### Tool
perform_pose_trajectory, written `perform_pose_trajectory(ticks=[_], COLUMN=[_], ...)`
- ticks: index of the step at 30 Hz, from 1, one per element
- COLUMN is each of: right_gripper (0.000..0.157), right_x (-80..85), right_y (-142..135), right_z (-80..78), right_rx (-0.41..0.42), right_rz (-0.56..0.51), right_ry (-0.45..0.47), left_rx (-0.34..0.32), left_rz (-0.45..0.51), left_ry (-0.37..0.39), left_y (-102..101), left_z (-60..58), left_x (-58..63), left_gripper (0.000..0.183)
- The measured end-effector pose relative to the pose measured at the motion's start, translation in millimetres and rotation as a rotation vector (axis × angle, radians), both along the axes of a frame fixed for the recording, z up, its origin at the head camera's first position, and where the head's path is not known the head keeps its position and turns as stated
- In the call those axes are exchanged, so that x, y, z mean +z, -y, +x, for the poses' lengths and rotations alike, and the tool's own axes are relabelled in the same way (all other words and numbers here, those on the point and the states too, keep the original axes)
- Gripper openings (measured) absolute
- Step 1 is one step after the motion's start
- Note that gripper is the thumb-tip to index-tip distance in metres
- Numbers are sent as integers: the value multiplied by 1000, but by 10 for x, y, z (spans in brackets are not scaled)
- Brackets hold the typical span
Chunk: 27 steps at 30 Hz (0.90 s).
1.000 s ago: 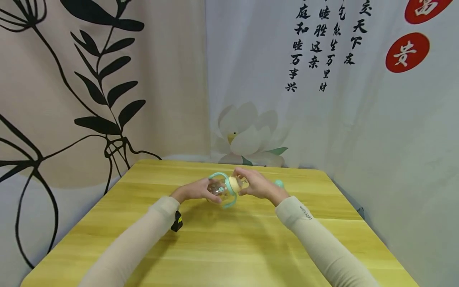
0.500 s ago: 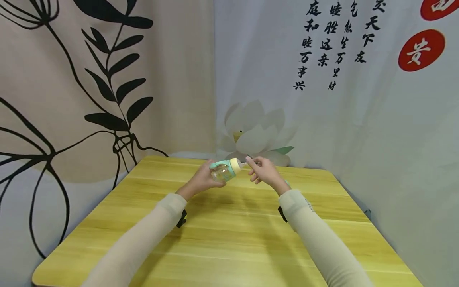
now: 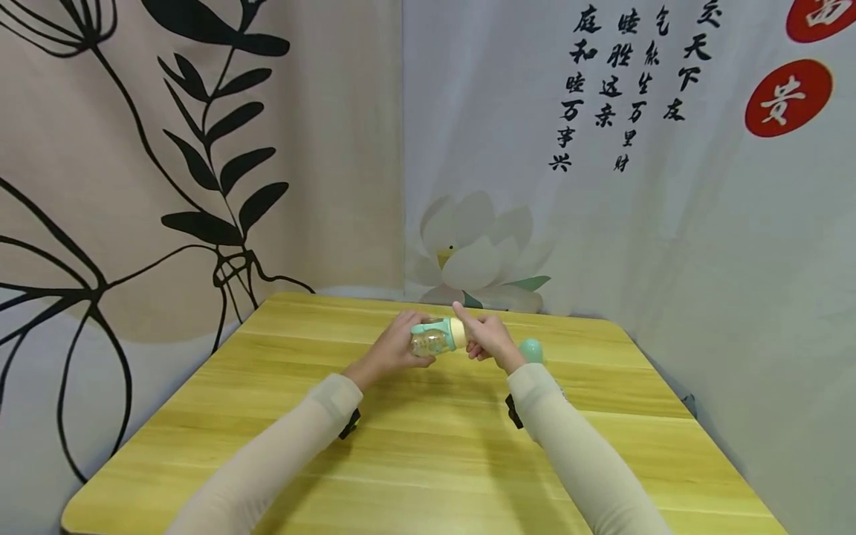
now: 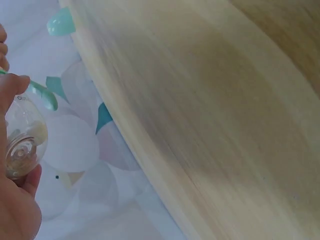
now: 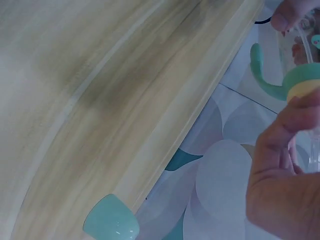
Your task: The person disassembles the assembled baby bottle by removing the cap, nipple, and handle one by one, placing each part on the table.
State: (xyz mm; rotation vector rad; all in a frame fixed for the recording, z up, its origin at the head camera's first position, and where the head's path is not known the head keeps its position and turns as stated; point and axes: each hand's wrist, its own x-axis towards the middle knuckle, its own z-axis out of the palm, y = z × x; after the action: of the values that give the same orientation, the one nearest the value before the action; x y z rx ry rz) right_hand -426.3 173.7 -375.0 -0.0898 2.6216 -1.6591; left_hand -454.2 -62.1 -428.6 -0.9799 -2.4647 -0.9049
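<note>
A clear baby bottle (image 3: 429, 341) with mint handles and a pale yellow collar (image 3: 458, 333) is held on its side above the far part of the table. My left hand (image 3: 401, 343) grips its body; the left wrist view shows the bottle's round base (image 4: 22, 150) between thumb and fingers. At the collar end is my right hand (image 3: 491, 338), its fingers bent against the yellow ring (image 5: 302, 90) in the right wrist view. The teat end is largely hidden by that hand. A mint dome-shaped cap (image 3: 531, 351) stands on the table just beyond the right wrist.
The yellow wood-grain table (image 3: 414, 461) extends back to a hanging cloth (image 3: 348, 148) with plant prints and lettering. Black straps (image 3: 513, 411) show below the sleeve cuffs. The table's far edge lies close behind the hands.
The bottle has turned from tilted to nearly level and shifted slightly right. My right hand drew back from the teat, then came in against the collar. The mint cap shows more fully now.
</note>
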Motion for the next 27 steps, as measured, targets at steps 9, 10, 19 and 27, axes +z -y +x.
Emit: perform_pose_trajectory(ticks=[9, 10, 19, 27], right_gripper=[45, 44, 59, 97], right_x=[135, 166, 446, 416], right_y=[-138, -155, -122, -200], right_z=[-5, 3, 101, 98], right_rx=[258, 293, 535, 519], right_rz=[40, 61, 157, 86], right_ry=[-160, -176, -237, -152], left_rx=[-130, -165, -258, -272], left_rz=[128, 152, 223, 188], left_ry=[208, 254, 558, 568], left_y=[-13, 2, 181, 147], left_z=[-19, -19, 12, 29], left_x=[59, 63, 47, 16], left_gripper=[65, 64, 61, 62])
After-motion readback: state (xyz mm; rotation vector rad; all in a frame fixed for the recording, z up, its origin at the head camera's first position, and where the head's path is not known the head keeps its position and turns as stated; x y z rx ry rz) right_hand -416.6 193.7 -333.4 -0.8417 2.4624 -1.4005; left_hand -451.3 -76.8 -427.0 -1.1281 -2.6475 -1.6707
